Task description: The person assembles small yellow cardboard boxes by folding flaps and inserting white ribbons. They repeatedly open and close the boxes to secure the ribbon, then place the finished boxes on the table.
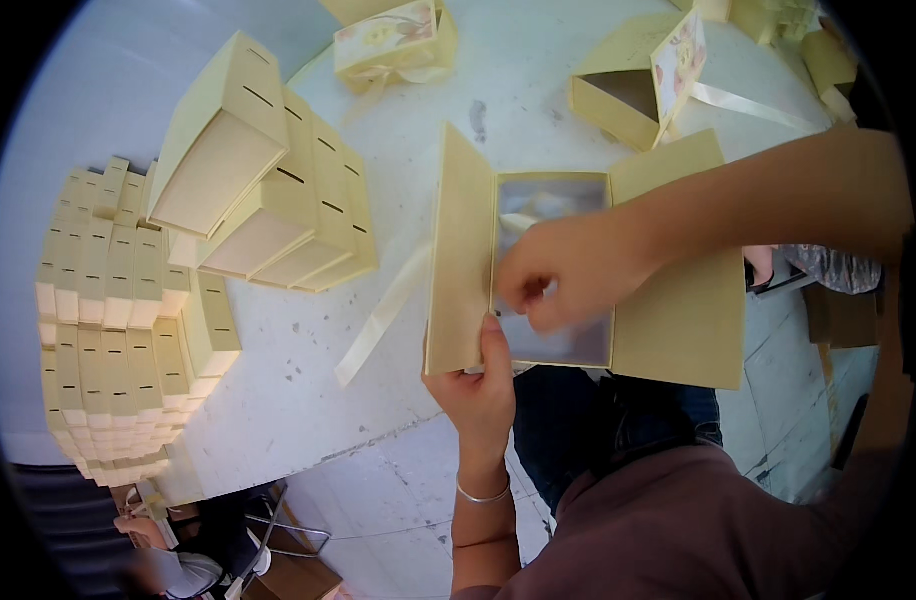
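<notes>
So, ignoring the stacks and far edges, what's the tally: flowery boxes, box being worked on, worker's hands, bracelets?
Cream cardboard boxes with flower prints: 2
Open cream cardboard box: 1
Left hand and right hand: 2
Thin silver-coloured bracelet: 1
Total: 6

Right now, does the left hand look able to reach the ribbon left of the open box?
Probably yes, once it lets go: the left hand holds the open box by its lower edge. The ribbon lies close by on the table, its lower end uncovered.
</notes>
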A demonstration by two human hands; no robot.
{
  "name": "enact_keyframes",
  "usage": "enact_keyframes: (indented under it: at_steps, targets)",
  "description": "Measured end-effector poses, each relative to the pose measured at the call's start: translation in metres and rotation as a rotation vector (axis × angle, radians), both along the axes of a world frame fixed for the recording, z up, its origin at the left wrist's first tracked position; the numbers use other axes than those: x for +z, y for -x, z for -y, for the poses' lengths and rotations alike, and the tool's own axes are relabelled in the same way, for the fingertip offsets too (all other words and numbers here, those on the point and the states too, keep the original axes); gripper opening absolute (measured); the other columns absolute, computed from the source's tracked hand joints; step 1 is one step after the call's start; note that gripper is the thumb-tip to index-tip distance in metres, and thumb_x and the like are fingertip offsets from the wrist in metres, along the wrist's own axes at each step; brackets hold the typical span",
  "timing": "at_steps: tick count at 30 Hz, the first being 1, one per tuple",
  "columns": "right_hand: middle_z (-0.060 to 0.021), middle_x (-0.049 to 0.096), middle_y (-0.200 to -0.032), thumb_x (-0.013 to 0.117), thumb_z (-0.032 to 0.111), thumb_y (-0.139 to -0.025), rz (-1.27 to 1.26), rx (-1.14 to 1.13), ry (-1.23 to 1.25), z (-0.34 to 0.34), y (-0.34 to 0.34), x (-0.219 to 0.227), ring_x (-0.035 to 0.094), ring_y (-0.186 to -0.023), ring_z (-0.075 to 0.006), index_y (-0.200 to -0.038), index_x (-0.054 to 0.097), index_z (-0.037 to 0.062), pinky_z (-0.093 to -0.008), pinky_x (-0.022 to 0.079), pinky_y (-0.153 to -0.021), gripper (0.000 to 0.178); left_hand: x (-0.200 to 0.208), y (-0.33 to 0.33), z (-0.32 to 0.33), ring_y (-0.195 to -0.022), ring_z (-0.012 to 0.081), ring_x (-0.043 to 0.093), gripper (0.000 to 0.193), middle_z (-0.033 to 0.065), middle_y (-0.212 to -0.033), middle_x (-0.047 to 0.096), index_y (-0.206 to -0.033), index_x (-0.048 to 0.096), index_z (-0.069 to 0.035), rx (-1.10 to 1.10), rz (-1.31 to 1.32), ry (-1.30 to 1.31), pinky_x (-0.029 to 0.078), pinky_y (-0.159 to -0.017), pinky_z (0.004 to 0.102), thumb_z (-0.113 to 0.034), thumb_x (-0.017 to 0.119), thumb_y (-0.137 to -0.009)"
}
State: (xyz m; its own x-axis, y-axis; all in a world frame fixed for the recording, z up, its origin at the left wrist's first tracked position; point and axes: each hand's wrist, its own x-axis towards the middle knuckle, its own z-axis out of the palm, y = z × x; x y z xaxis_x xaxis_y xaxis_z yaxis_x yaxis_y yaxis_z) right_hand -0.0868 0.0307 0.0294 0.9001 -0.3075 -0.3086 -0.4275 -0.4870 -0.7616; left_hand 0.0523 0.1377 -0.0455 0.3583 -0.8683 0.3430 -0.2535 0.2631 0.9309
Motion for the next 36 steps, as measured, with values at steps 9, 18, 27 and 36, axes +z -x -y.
enact_keyframes:
  at_steps: [9,18,27,36]
  targets:
    - [-0.0079,0.061,-0.070,0.046,0.009,-0.082,-0.121,-0.175,-0.319,0.004,0.016,-0.016,0.059,-0.071,-0.0176,-0.092,0.054,0.0003,-0.0321,0.045,-0.065,0.015,0.009,0.007,-0.001,-0.057,0.0137,0.052,0.004,0.0072,-0.067,0.059,-0.079,0.059,0.003,0.011,0.180,0.002,0.043,-0.055,0.0261,-0.001,0.059,-0.078]
    - [-0.0103,0.061,-0.061,0.055,0.018,-0.083,-0.095,0.254,0.300,-0.007,0.007,-0.003,0.060,-0.064,-0.0247,-0.074,0.061,0.0008,-0.0369,0.047,-0.062,0.021,0.028,0.011,-0.033,-0.068,0.0177,0.047,0.023,0.0065,-0.085,0.060,-0.094,0.062,-0.004,0.101,0.684,0.374,0.036,-0.059,0.0254,-0.008,0.070,-0.072]
    - [-0.0117,0.057,-0.071,0.059,0.021,-0.082,-0.094,0.209,-0.102,-0.006,0.005,0.029,0.059,-0.065,-0.0293,-0.099,0.054,0.0020,-0.0394,0.045,-0.059,0.026,0.028,0.014,-0.039,-0.055,0.0134,0.055,0.027,0.0096,-0.081,0.063,-0.100,0.056,-0.001,-0.067,0.229,0.082,0.044,-0.048,0.0212,0.006,0.063,-0.075]
    - [-0.0158,0.059,-0.069,0.054,0.010,-0.077,0.220,0.532,0.694,-0.020,0.019,0.023,0.060,-0.065,-0.0347,-0.083,0.052,0.0002,-0.0431,0.047,-0.057,0.012,0.021,0.005,-0.046,-0.064,0.0144,0.058,0.028,0.0130,-0.084,0.060,-0.103,0.036,-0.005,-0.202,-0.644,-0.104,0.046,-0.053,0.0229,0.001,0.055,-0.083]
